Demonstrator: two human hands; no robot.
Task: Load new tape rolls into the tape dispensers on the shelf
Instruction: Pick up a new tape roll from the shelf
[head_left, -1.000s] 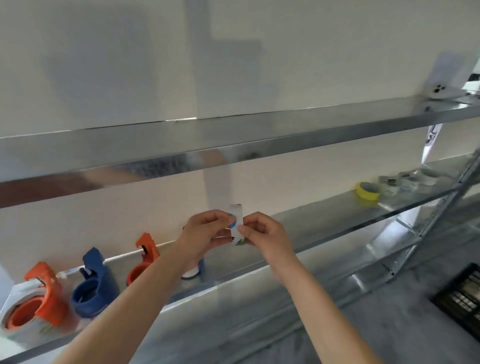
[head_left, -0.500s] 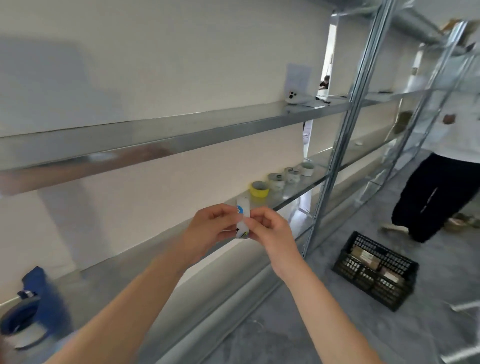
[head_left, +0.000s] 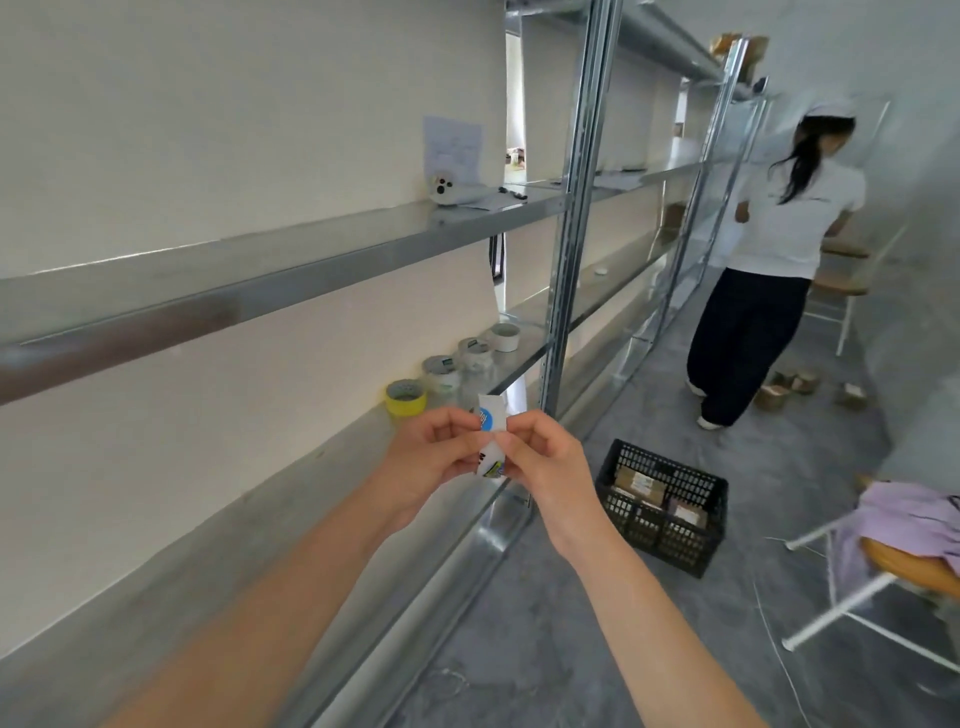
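1. We're standing by the long metal shelf (head_left: 291, 499) that's running along the wall on our left.
2. Someone in a white top (head_left: 789, 223) is standing further down the aisle.
3. A black crate (head_left: 670, 464) is sitting on the floor.
4. Our left hand (head_left: 431, 460) and right hand (head_left: 548, 465) are meeting, fingers curled.
5. Four tape rolls (head_left: 441, 370) are sitting on the shelf just past our hands, with the yellow roll (head_left: 406, 399) nearest.
6. Both thumbs and forefingers are pinching a white label strip (head_left: 491, 415).
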